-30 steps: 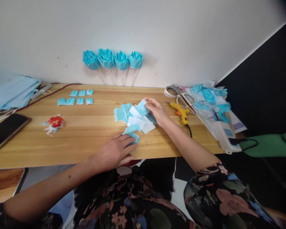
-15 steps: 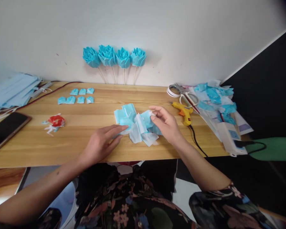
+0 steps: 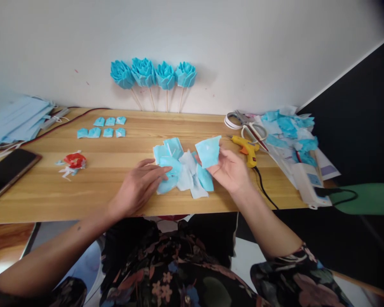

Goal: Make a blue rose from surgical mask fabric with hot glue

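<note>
A loose heap of blue and white mask-fabric pieces (image 3: 187,170) lies on the wooden table in front of me. My right hand (image 3: 232,168) holds up one blue fabric piece (image 3: 208,152) at the heap's right side, gripped by its edge. On the left edge of the heap rests my left hand (image 3: 141,183), its fingers extended over the fabric and its palm facing down. Part of the heap is hidden under those fingers.
Blue fabric flowers on sticks (image 3: 143,72) lean against the wall. Small folded blue pieces (image 3: 108,132) lie at left, with a red scrap bundle (image 3: 74,160), phone (image 3: 11,175) and masks (image 3: 21,119). At right are a yellow glue gun (image 3: 250,153), scissors (image 3: 254,132) and scraps (image 3: 288,128).
My right hand has lifted a blue piece off the heap and turned so that it faces up. The pieces beneath have shifted. My left hand stays by the heap.
</note>
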Tool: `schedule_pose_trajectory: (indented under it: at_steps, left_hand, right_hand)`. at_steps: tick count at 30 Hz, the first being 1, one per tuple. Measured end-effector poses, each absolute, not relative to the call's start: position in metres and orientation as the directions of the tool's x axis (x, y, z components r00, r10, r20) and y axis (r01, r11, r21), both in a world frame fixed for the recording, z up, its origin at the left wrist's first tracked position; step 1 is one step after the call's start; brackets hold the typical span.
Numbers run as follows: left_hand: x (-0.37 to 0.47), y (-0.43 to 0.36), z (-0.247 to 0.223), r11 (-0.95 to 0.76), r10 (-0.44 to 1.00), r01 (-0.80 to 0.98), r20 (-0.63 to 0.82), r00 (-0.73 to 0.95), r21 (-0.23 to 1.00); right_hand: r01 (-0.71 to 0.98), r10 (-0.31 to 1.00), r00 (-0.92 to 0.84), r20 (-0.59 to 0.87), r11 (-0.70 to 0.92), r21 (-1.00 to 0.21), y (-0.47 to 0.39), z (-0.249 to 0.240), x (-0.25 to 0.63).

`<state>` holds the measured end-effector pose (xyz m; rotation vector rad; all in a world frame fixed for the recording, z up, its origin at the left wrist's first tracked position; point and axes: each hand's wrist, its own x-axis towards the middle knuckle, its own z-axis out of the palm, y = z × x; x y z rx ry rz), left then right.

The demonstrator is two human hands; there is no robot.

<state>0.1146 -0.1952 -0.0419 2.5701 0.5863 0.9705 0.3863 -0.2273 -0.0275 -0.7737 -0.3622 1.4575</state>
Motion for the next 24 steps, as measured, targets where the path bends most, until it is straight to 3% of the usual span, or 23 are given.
schedule_pose_trajectory:
  at_steps: [4,12,16,21,24]
  left_hand:
    - [0.12,-0.199,-0.041,-0.841,0.53,0.276,0.605,0.594,0.466]
    - [0.139,-0.201,-0.031,-0.932,0.356,0.298,0.672,0.649,0.205]
    - [0.143,-0.201,-0.033,-0.926,0.349,0.352,0.661,0.665,0.135]
    - [0.139,-0.197,-0.037,-0.907,0.415,0.37,0.579,0.701,0.203]
    - [0.13,-0.194,-0.037,-0.892,0.445,0.322,0.495,0.746,0.317]
  right_hand:
    - [-0.78,0.967,0.042,-0.252,-0.127,-0.613,-0.228,-0.025,0.364]
    - [-0.783,0.978,-0.015,-0.21,-0.142,-0.606,-0.217,-0.029,0.326]
    - [-0.814,0.978,-0.021,-0.206,-0.136,-0.564,-0.217,-0.032,0.318]
    - [-0.829,0.978,0.018,-0.208,-0.101,-0.55,-0.212,-0.029,0.331]
    - [-0.772,0.982,0.157,-0.105,0.056,-0.634,-0.201,-0.022,0.355]
